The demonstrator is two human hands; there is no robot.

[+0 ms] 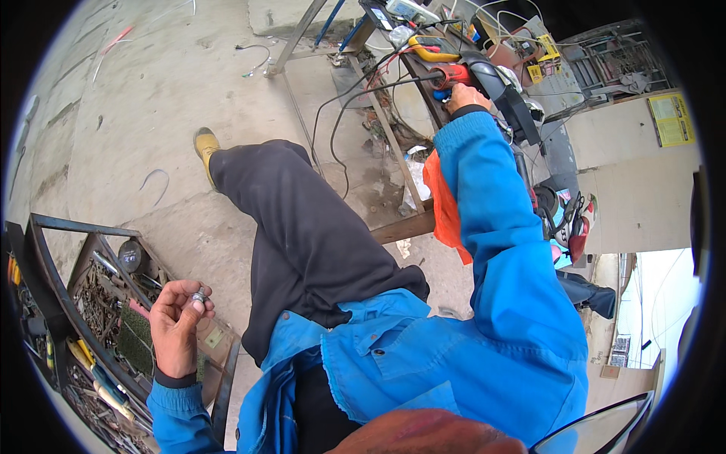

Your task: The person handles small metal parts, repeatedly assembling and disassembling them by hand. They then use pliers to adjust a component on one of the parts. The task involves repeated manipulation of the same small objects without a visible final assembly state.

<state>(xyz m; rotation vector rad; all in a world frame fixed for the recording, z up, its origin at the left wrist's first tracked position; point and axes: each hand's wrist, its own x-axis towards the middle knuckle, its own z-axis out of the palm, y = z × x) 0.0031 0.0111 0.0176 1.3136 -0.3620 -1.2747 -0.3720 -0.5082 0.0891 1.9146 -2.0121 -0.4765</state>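
At eight o'clock, left hand [176, 324] pinches small silvery metal piece [199, 296], likely light, stiff, best edge-held; right hand [467, 98], grip unclear.

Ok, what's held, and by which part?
Left hand pinches a small metal piece, exact part unclear; right hand is by the red tool, its grip hidden.

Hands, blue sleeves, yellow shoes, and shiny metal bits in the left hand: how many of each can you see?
Left hand and right hand: 2 hands
Blue sleeves: 2
Yellow shoe: 1
Shiny metal bit: 1
Total: 6
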